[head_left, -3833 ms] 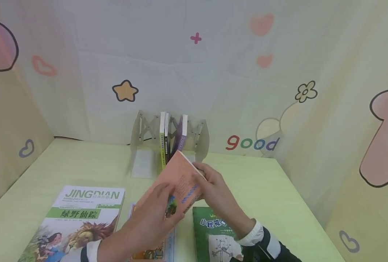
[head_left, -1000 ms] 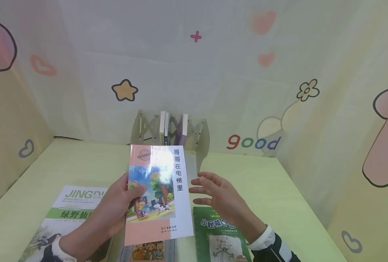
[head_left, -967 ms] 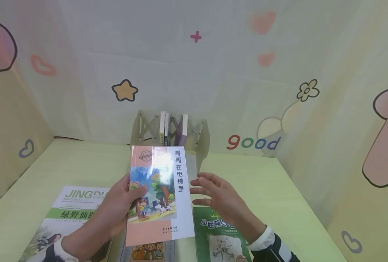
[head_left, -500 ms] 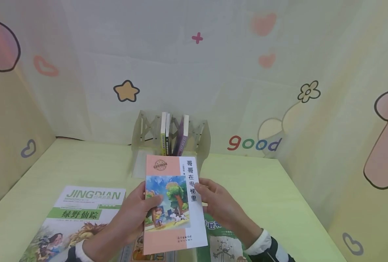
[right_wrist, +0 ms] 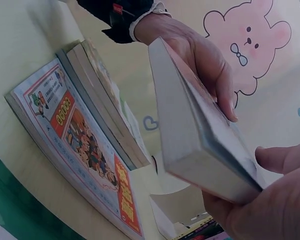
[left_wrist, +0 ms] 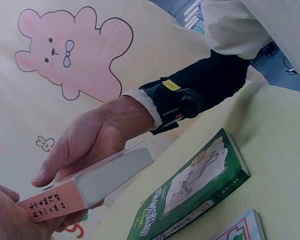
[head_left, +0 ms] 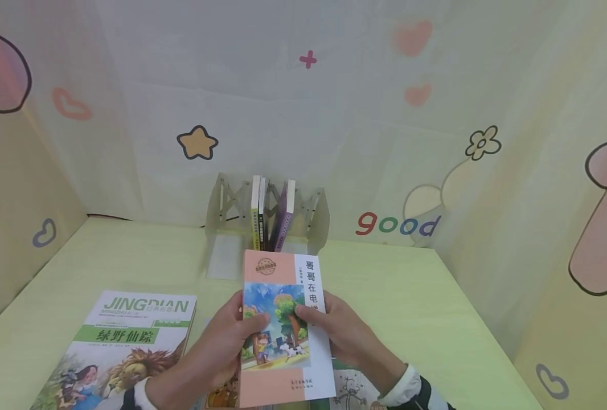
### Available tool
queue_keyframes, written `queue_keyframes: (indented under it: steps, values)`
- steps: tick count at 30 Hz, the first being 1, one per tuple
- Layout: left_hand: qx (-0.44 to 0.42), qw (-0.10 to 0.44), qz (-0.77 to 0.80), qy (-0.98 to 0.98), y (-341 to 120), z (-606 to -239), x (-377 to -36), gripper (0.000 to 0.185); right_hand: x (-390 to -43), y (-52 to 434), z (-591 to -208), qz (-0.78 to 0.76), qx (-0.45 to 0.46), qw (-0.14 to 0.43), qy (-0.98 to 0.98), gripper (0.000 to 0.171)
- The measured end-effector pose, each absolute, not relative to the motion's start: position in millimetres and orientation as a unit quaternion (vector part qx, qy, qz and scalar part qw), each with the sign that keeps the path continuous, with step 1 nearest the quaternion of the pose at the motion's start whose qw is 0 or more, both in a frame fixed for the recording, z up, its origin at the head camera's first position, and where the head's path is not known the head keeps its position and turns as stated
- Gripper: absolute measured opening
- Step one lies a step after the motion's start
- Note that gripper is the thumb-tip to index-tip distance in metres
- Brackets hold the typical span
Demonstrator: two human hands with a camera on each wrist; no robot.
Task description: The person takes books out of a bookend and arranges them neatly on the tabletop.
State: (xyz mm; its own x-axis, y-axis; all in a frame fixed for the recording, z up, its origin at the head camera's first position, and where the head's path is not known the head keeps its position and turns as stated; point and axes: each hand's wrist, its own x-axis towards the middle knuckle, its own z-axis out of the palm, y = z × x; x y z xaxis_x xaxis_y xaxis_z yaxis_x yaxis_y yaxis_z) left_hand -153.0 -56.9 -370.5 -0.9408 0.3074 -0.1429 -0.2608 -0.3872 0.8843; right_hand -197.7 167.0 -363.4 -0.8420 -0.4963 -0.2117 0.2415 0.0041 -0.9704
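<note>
Both hands hold a paperback with a pink and white cover (head_left: 283,324) level above the table, front cover up. My left hand (head_left: 226,341) grips its left edge, thumb on the cover picture. My right hand (head_left: 341,333) grips the right edge, thumb on the cover. The left wrist view shows the paperback (left_wrist: 90,185) from its page edge, with the right hand (left_wrist: 90,145) curled over it. In the right wrist view the left hand (right_wrist: 200,50) wraps the far side of the paperback (right_wrist: 200,135).
A slotted book stand (head_left: 316,219) with three upright books stands at the back centre. A large lion-cover book (head_left: 124,347) lies front left. A green book (left_wrist: 195,190) and a red-and-blue picture book (right_wrist: 85,145) lie flat under the hands. Patterned walls enclose three sides.
The paperback was turned cover up, then moved right and lower, toward me. My right hand, open beside it a second ago, now grips its right edge.
</note>
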Motion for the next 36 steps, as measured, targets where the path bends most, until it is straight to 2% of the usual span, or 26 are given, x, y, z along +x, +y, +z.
queue_keyframes:
  steps: [9,17,28,36]
  values:
    - [0.018,0.181,0.823,0.538,-50.8,-374.5,-152.5,0.057,-195.2,167.3,-369.2,-0.705,-0.086,0.254,0.656,0.058]
    - [0.015,0.198,0.818,0.54,-45.5,-374.6,-153.5,0.059,-193.8,168.8,-374.4,-0.703,-0.065,0.228,0.671,0.059]
    - [0.033,0.218,0.752,0.621,-50.0,-371.1,-160.2,0.063,-186.3,182.5,-369.4,-0.682,-0.08,0.182,0.704,0.063]
    - [0.051,0.199,0.719,0.664,-64.7,-361.3,-165.4,0.056,-185.0,203.4,-357.3,-0.688,-0.088,0.177,0.699,0.065]
